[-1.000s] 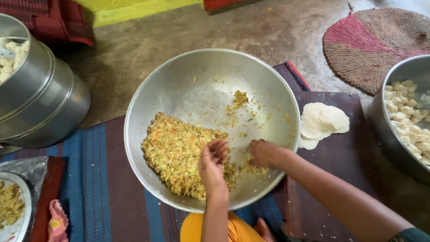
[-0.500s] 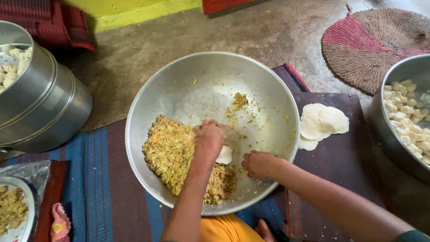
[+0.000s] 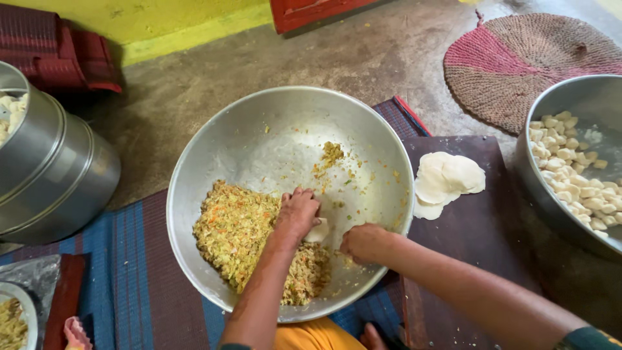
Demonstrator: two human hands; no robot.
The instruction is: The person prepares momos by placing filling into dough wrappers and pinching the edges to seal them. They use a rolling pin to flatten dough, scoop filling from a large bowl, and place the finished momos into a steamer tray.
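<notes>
A wide steel bowl [image 3: 214, 149] sits on the striped mat and holds a mound of chopped yellow-orange vegetable filling [image 3: 233, 227] on its near left side. My left hand [image 3: 297, 212] rests knuckles up at the filling's edge, closed on a small round white dough wrapper [image 3: 317, 231] that peeks out beneath it. My right hand [image 3: 364, 243] is just to the right, fingers curled and pinched low in the bowl over scattered filling. Whether it holds any filling is hidden.
A stack of white dough wrappers [image 3: 446, 179] lies on a dark wooden board [image 3: 479, 240] at the right. A steel basin of small shaped dumplings [image 3: 570, 175] stands far right. A stacked steel steamer [image 3: 45, 175] stands at left. A woven round mat [image 3: 512, 58] lies beyond.
My left hand turned over from palm-up to knuckles-up and moved down onto the filling with the wrapper. My right hand stayed low in the bowl. The camera shifted slightly.
</notes>
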